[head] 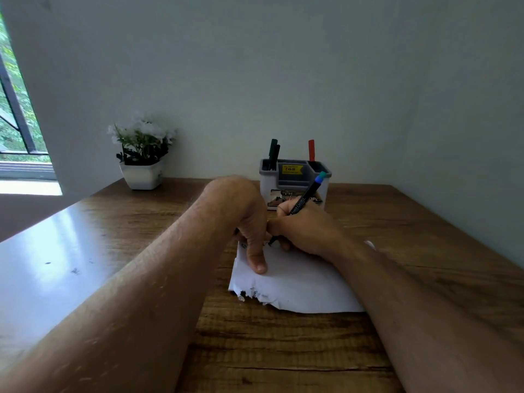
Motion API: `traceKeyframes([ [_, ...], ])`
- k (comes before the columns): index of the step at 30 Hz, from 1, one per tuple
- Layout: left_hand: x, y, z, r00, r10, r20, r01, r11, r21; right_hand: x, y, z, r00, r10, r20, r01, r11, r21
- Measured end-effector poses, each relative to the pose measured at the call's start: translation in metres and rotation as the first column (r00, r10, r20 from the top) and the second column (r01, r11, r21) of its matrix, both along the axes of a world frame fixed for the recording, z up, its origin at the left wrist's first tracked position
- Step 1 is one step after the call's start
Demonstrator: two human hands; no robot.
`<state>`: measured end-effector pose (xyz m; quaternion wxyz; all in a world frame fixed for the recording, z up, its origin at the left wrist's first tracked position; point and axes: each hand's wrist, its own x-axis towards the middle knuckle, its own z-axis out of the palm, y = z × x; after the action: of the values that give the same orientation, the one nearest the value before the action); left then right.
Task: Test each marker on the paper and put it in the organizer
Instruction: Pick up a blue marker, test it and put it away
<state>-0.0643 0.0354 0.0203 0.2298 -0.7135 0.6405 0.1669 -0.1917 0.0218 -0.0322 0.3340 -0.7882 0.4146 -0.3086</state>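
Here, at the counter (283,350): a person is testing a marker on a torn sheet, with the organizer standing just behind the hands.
Step in hand: the test stroke is being made, judging by the tip of the marker (304,200) touching the far edge of the paper (297,285).
Right hand (303,231): its grip is clamped on the black barrel, fingers curled round it in a writing hold, the teal end tilting up and away toward the organizer.
Left hand (246,219): it is pinning the paper down, thumb pressing flat on the sheet; the other fingers are curling under and hidden, so whether they are holding a cap cannot be told.
Organizer (295,180): it is standing upright against the wall, already holding two dark markers (274,154) in its left compartment and a red marker (311,150) at its right.
Next move: it is probably calling for a lift off the sheet, a cap if one is at hand, then a short reach forward to drop the marker into a compartment.
Background: a potted plant (141,154) is sitting well to the left.
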Motion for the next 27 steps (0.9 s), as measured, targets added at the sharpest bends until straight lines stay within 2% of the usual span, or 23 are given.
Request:
traceKeyframes([
  [4, -0.001, 0.001, 0.0, 1.0, 0.005, 0.019, -0.005, 1.0, -0.009, 0.001, -0.001, 0.0, 1.0, -0.011, -0.013, 0.01, 0.999, -0.039],
  [8, -0.001, 0.001, 0.0, 0.999, 0.015, 0.031, -0.015, 1.0, -0.008, 0.001, -0.001, 0.001, 1.0, 0.03, -0.003, -0.03, 1.0, -0.006],
  [14, -0.002, 0.003, 0.001, 0.999, 0.015, 0.029, -0.015, 1.0, -0.016, 0.003, -0.002, 0.001, 0.997, -0.066, -0.032, 0.063, 0.996, -0.069],
  [20, -0.005, 0.008, 0.003, 0.999, 0.003, 0.042, -0.001, 0.999, -0.033, 0.003, -0.005, 0.0, 0.997, -0.057, -0.051, 0.054, 0.996, -0.074],
  [22, -0.005, 0.011, 0.005, 1.0, -0.002, 0.025, 0.003, 0.999, -0.045, 0.002, -0.007, 0.002, 0.998, -0.068, -0.005, 0.068, 0.995, -0.071],
  [27, 0.001, 0.013, 0.022, 0.991, 0.014, -0.132, -0.042, 0.977, -0.207, -0.004, -0.012, 0.011, 0.941, -0.061, 0.334, 0.076, 0.997, -0.031],
])
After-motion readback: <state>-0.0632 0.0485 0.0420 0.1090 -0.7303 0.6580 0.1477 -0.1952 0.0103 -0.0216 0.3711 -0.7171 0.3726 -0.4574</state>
